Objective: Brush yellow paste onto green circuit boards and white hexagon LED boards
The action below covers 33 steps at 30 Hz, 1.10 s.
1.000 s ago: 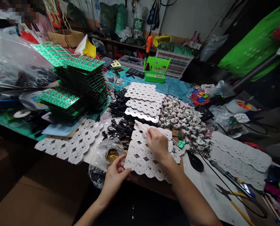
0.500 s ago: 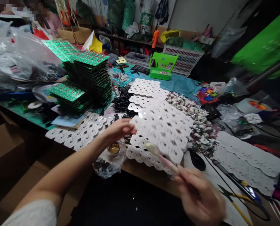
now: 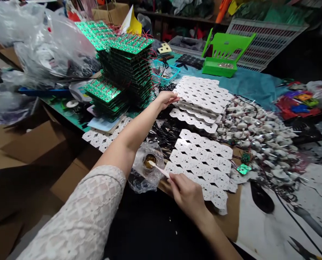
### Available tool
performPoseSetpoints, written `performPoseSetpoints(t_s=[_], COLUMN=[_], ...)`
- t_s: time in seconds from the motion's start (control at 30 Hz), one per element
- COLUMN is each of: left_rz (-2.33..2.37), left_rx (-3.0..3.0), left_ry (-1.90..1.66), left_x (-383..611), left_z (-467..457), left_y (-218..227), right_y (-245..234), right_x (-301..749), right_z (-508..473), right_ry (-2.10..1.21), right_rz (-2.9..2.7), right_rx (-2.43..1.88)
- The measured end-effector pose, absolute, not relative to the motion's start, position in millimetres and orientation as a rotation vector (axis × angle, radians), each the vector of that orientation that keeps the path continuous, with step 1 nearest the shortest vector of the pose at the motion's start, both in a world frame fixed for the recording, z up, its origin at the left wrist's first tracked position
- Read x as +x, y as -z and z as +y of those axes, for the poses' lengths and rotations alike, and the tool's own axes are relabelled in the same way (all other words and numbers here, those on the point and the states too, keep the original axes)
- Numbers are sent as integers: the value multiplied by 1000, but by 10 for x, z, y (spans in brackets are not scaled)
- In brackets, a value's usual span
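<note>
My left hand reaches to the back stack and pinches the left edge of a white circuit board panel, which has diamond-shaped cutouts. The panel lies over other white panels there. My right hand is closed around the pink handle of a toothbrush. The brush's head is at the mouth of a small round jar of amber stuff, which sits in clear plastic film. Between my hands and to the right, a nearer stack of white panels lies at the table's front edge.
Stacked green circuit boards with red wires stand at the left. A heap of small white parts with wires lies right of the panels. Farther back are a green tray and a blue basket. Pliers lie at the lower right.
The panel that was tilted over the near stack is now at the back stack, with my left hand at its edge. My right hand has moved the toothbrush left to the jar.
</note>
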<state>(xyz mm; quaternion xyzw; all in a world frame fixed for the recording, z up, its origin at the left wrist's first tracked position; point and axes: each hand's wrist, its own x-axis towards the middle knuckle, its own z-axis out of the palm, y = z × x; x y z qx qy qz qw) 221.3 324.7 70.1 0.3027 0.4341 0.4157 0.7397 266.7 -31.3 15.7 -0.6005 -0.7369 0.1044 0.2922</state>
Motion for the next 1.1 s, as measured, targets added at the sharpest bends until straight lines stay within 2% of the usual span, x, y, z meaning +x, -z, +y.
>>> performPoseSetpoints(t_s=[0.27,0.47,0.6,0.7,0.83,1.1], left_rz=[1115,989,1118,1178,1275,1337], left_rx=[1084,1448,1440,1438,1408,1432], left_ry=[-988,-1212,-902,-703,-720,-700], left_x=[1814,1108,752,767,993,1144], left_z=[2786,1527,534,125,80,212], left_y=[-778,-907,-563,-223,42,177], right_y=[-369,-619,-645,-578,-472,-357], right_x=[2499,2774,3168,3311,3262,3255], right_z=[-52,-147,-371,-526,-607,-448], right_ry=[-129,-137,-134,-139,-127,147], right_rz=[-2315,-2125,-1983,-2005,-2072,-2105], right_rx=[-1728,-1733,-1738,-1719,-1683,-1784])
